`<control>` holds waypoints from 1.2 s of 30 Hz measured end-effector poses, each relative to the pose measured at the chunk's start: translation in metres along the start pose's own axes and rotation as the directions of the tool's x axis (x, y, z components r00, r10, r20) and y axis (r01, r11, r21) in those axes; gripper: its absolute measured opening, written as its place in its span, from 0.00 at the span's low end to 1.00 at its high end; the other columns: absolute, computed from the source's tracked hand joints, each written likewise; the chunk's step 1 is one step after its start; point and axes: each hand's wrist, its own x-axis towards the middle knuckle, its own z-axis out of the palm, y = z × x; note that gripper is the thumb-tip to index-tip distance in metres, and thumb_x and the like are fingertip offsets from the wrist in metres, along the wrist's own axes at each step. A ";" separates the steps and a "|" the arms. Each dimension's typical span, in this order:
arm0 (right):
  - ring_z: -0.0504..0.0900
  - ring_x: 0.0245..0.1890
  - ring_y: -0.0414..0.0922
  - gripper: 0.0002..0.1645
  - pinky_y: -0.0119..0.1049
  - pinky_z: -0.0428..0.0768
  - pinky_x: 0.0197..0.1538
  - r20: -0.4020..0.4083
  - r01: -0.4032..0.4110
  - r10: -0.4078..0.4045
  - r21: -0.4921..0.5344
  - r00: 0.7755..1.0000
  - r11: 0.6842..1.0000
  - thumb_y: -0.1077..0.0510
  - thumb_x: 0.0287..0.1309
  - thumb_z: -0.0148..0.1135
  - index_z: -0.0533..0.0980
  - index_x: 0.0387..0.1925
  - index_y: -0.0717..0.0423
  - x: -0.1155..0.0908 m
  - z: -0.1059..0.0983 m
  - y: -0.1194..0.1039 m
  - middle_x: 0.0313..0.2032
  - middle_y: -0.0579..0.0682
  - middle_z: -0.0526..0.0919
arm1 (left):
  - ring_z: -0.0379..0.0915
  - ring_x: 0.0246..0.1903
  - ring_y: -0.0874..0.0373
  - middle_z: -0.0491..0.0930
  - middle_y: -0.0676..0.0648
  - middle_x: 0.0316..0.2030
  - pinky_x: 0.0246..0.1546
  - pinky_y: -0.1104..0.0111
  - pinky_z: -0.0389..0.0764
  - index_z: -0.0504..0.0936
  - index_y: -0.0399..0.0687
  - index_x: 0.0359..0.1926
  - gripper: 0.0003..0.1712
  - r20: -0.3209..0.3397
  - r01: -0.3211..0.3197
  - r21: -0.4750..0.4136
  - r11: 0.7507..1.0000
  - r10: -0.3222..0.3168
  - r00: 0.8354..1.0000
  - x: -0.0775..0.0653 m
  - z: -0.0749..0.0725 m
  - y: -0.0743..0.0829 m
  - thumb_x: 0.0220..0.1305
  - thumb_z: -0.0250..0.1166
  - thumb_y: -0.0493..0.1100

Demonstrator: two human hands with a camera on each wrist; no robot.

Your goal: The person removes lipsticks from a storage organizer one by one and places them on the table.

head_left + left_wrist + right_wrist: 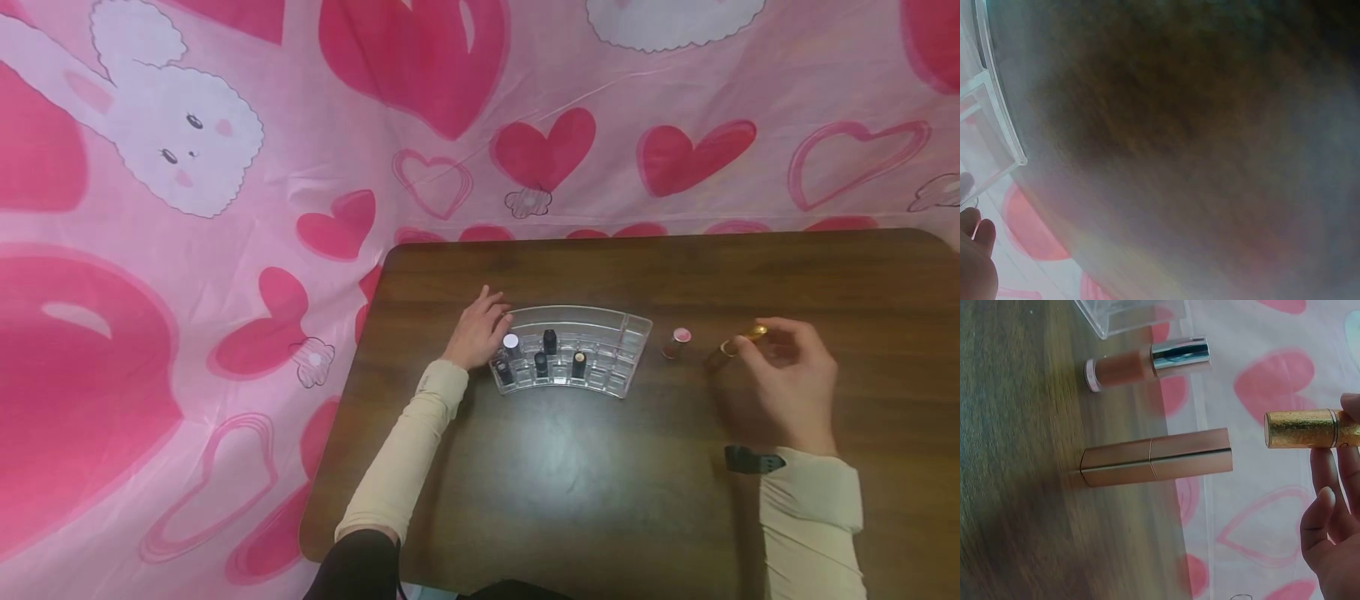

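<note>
In the head view my left hand (477,331) lies at the left end of a clear tiered lipstick organizer (617,377), fingers extended along its side. Only a few fingertips (984,236) of it show in the left wrist view. Off to the right, my right hand (798,379) pinches a gold lipstick tube (1300,430) between thumb and fingers, above the table. Close by it, a square rose-gold lipstick (1191,456) stands upright. Between that and the organizer stands a lip gloss tube (1124,367) with a shiny silver part and a pink end.
Several dark lipsticks, such as a black one (550,342) and one with a gold top (578,365), stand in the organizer's slots beside a white-topped tube (512,345). Beneath is a brown wooden table (540,467). Pink heart-patterned cloth (442,75) hangs behind and at the left.
</note>
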 end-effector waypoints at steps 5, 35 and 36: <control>0.74 0.37 0.28 0.22 0.16 0.69 0.40 0.008 -0.080 0.080 0.012 0.997 0.997 0.58 0.54 0.69 0.77 0.51 0.57 0.000 -0.003 0.002 0.38 0.25 0.75 | 0.39 0.77 0.53 0.63 0.47 0.71 0.74 0.54 0.53 0.75 0.48 0.61 0.29 0.005 0.008 -0.010 1.000 -0.008 1.000 -0.001 -0.001 0.001 0.72 0.42 0.58; 0.74 0.32 0.24 0.19 0.11 0.70 0.39 -0.082 -0.058 0.061 0.043 0.995 0.997 0.63 0.54 0.62 0.78 0.50 0.57 0.004 -0.015 0.026 0.35 0.25 0.76 | 0.39 0.77 0.53 0.63 0.47 0.71 0.74 0.53 0.54 0.76 0.48 0.60 0.28 0.003 0.017 -0.011 1.000 -0.017 1.000 -0.001 -0.001 0.001 0.72 0.43 0.58; 0.74 0.32 0.24 0.19 0.11 0.70 0.39 -0.084 -0.058 0.061 0.043 0.995 0.997 0.63 0.54 0.62 0.78 0.49 0.57 0.004 -0.016 0.027 0.35 0.24 0.75 | 0.39 0.77 0.53 0.63 0.47 0.71 0.74 0.53 0.54 0.76 0.48 0.60 0.28 0.001 0.015 -0.009 1.000 -0.015 1.000 -0.001 -0.001 0.001 0.72 0.43 0.58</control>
